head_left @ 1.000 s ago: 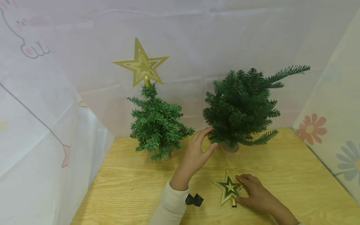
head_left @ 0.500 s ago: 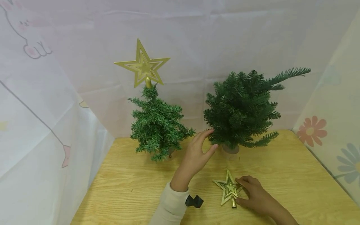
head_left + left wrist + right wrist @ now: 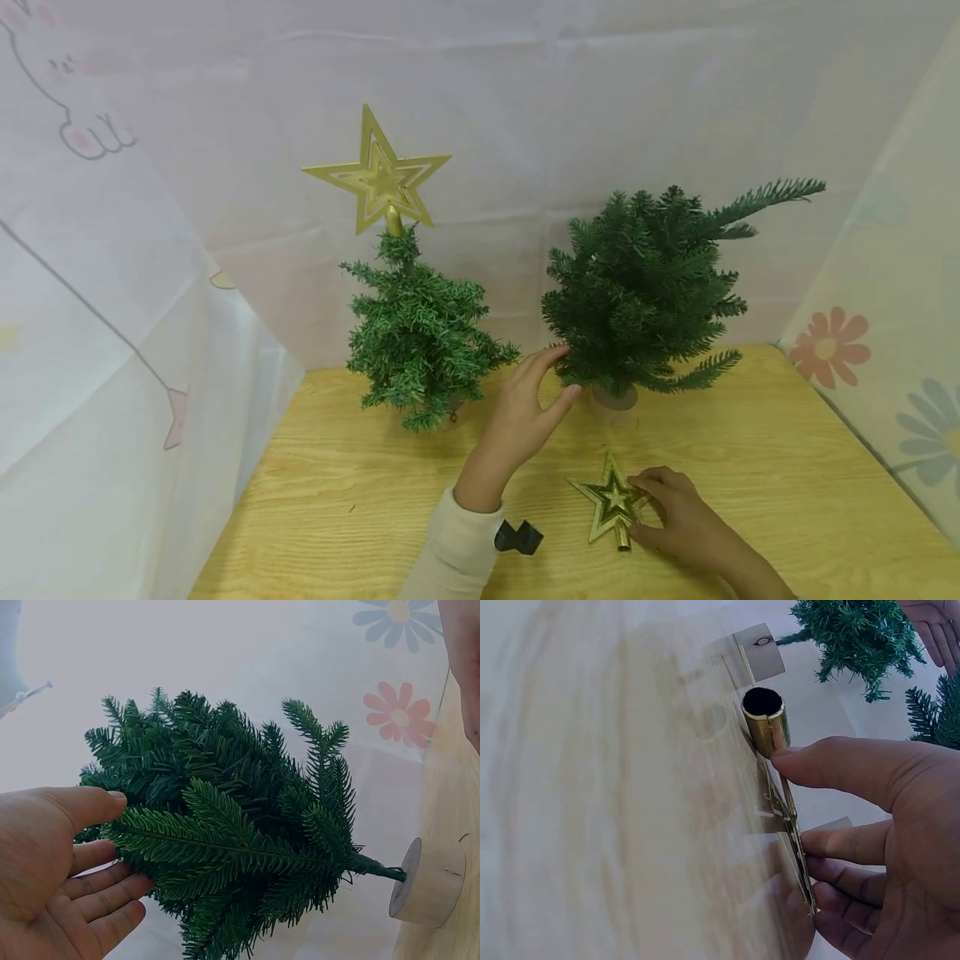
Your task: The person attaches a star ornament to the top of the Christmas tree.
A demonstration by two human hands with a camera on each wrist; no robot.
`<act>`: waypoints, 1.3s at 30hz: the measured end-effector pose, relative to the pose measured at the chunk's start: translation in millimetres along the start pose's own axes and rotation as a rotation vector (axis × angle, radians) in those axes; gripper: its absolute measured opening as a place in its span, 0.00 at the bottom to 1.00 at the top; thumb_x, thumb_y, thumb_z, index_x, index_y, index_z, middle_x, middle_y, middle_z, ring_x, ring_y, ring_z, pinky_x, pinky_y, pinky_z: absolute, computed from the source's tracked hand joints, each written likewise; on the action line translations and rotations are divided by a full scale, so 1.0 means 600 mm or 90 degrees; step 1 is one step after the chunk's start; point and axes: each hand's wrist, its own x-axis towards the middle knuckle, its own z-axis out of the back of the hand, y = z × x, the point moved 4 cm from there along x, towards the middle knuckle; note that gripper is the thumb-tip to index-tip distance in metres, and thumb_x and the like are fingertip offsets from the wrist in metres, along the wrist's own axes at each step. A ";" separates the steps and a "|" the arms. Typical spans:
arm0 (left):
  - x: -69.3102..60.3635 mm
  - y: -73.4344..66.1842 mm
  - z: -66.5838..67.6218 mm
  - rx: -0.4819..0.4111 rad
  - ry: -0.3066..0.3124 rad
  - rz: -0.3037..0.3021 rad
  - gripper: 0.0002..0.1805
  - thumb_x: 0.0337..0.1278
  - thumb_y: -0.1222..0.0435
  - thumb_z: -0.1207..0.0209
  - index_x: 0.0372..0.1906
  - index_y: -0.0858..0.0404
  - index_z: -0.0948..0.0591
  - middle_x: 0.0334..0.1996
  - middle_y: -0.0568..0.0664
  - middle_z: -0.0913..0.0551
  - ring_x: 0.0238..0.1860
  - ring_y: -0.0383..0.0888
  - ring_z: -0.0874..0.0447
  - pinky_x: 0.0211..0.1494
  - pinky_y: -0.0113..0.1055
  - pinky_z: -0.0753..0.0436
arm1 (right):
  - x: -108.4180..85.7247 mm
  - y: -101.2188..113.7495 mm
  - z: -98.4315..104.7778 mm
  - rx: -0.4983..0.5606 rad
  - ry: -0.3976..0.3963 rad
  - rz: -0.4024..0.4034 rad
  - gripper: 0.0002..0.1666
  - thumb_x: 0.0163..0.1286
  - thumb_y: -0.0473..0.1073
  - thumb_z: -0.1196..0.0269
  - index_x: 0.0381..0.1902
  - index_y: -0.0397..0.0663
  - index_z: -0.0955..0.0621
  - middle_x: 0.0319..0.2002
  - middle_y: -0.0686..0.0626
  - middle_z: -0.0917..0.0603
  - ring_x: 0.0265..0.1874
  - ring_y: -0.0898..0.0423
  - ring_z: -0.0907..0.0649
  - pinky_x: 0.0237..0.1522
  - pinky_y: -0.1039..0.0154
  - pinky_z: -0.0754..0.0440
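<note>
Star (image 3: 615, 500) lies on the table (image 3: 337, 533), edge gripped by our right hand (image 3: 686, 523); our left hand (image 3: 519, 414), digits apart, is at the dark tree (image 3: 641, 292); grasping seems the step, and lifting would need steadiness

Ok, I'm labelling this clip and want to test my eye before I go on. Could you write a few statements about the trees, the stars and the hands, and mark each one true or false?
1. A gold star tops the lighter green tree. True.
2. The left hand is at the lighter green tree. False: it is at the darker tree.
3. The darker tree stands on a round base. True.
4. The right hand touches the second star. True.
5. The second star is silver. False: it is gold.
6. Both trees have a star on top. False: the darker tree has none.
</note>
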 end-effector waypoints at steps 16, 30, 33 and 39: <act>0.001 0.000 -0.001 0.001 0.004 0.013 0.32 0.67 0.42 0.49 0.73 0.42 0.38 0.70 0.42 0.35 0.68 0.44 0.35 0.64 0.51 0.28 | 0.005 -0.006 -0.002 0.011 -0.033 -0.018 0.36 0.51 0.63 0.25 0.53 0.53 0.22 0.45 0.59 0.25 0.44 0.56 0.29 0.39 0.59 0.25; 0.000 0.000 -0.002 0.006 0.002 0.011 0.32 0.68 0.45 0.47 0.73 0.45 0.37 0.69 0.42 0.35 0.68 0.44 0.35 0.65 0.51 0.29 | 0.005 -0.006 -0.002 0.018 -0.023 -0.072 0.41 0.49 0.67 0.26 0.54 0.51 0.23 0.47 0.56 0.23 0.46 0.55 0.28 0.45 0.50 0.28; -0.001 -0.001 -0.001 0.007 -0.001 0.007 0.32 0.68 0.45 0.47 0.73 0.46 0.37 0.69 0.41 0.34 0.68 0.44 0.35 0.65 0.51 0.29 | 0.005 -0.006 -0.001 0.029 -0.019 -0.086 0.42 0.49 0.68 0.26 0.55 0.51 0.23 0.48 0.55 0.23 0.47 0.55 0.28 0.46 0.48 0.27; -0.001 -0.001 -0.001 0.004 0.000 0.007 0.32 0.68 0.43 0.49 0.73 0.46 0.37 0.69 0.41 0.35 0.68 0.44 0.35 0.65 0.50 0.28 | 0.005 -0.008 -0.002 0.065 -0.005 -0.094 0.44 0.49 0.67 0.26 0.58 0.50 0.25 0.53 0.52 0.23 0.53 0.49 0.27 0.51 0.42 0.26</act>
